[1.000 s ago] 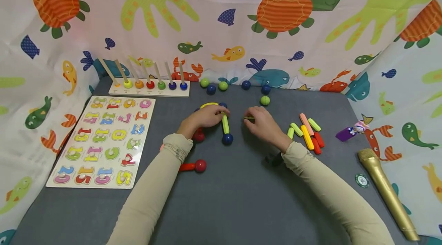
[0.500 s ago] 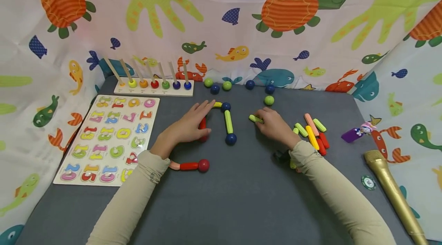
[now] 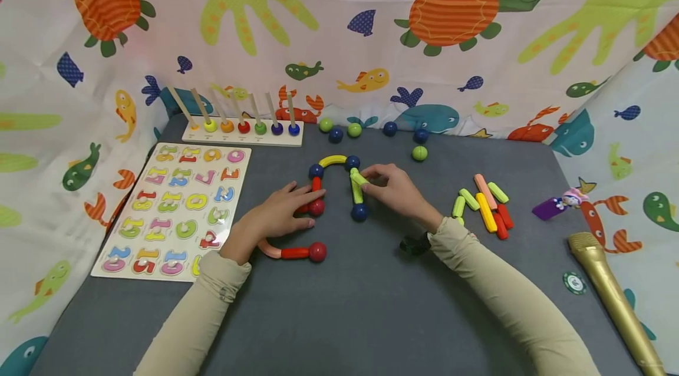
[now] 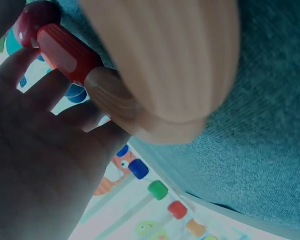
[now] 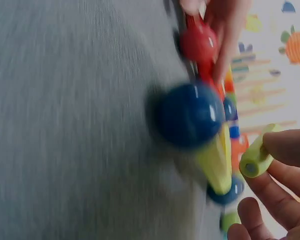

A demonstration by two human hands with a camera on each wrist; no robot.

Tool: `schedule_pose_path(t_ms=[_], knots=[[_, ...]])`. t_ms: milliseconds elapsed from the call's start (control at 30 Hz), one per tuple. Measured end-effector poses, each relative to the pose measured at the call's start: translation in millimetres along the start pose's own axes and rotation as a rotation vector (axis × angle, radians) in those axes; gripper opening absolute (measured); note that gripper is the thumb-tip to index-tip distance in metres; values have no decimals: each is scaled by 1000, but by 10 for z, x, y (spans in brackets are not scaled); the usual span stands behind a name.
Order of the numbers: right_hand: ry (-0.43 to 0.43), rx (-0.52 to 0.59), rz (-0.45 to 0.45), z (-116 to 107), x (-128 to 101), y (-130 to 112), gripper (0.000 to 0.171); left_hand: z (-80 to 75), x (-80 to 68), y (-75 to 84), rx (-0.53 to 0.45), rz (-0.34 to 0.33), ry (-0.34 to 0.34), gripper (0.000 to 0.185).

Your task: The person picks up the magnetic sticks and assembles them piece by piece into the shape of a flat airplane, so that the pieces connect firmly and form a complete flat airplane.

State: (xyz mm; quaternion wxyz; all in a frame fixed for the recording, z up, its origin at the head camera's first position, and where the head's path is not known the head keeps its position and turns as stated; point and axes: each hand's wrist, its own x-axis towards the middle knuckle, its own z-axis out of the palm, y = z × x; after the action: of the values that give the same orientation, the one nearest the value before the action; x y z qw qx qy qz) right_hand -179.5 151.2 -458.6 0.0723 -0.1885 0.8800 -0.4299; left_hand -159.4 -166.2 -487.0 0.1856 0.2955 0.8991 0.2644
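Note:
My right hand (image 3: 395,190) pinches a short light green rod (image 5: 256,159) between thumb and fingers. In the head view that rod overlaps another green rod (image 3: 356,192), which joins two dark blue balls (image 3: 359,212). A curved yellow rod (image 3: 333,160) links the upper of these to a further blue ball (image 3: 316,171), from which a red rod (image 3: 316,183) runs down to a red ball (image 3: 316,207). My left hand (image 3: 276,211) lies with fingers extended over the left part of this chain. Below it show a curved pink rod (image 3: 269,249), a red rod and another red ball (image 3: 317,251).
Loose green and blue balls (image 3: 389,129) lie along the back. Coloured rods (image 3: 485,211) are grouped at right, near a purple block (image 3: 549,208), a chip (image 3: 574,283) and a gold microphone (image 3: 610,293). A number puzzle board (image 3: 175,211) and peg stand (image 3: 241,137) are at left.
My left hand has let go near the upper green rod and moved left and down over the red pieces. My right hand has carried its green rod left to the chain.

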Motion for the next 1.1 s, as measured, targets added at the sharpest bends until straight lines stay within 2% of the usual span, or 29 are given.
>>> schedule_pose_path(t_ms=[133, 200, 367, 467, 600, 867, 1100], knots=[[-48, -1, -56, 143, 18, -109, 24, -52, -41, 127, -35, 2, 23, 62], [-90, -39, -103, 200, 36, -154, 21, -93, -74, 218, -40, -9, 33, 59], [-217, -228, -255, 328, 103, -247, 16, -92, -84, 250, -46, -55, 54, 57], [-262, -311, -300, 385, 133, -289, 15, -81, -82, 242, -49, -69, 62, 57], [-267, -345, -315, 404, 150, -326, 13, -74, -80, 222, -58, -72, 67, 57], [-303, -332, -268, 391, 77, -267, 14, -58, -93, 206, -36, -61, 75, 57], [-230, -342, -347, 330, -48, -161, 16, -46, -90, 289, 7, -33, 88, 54]])
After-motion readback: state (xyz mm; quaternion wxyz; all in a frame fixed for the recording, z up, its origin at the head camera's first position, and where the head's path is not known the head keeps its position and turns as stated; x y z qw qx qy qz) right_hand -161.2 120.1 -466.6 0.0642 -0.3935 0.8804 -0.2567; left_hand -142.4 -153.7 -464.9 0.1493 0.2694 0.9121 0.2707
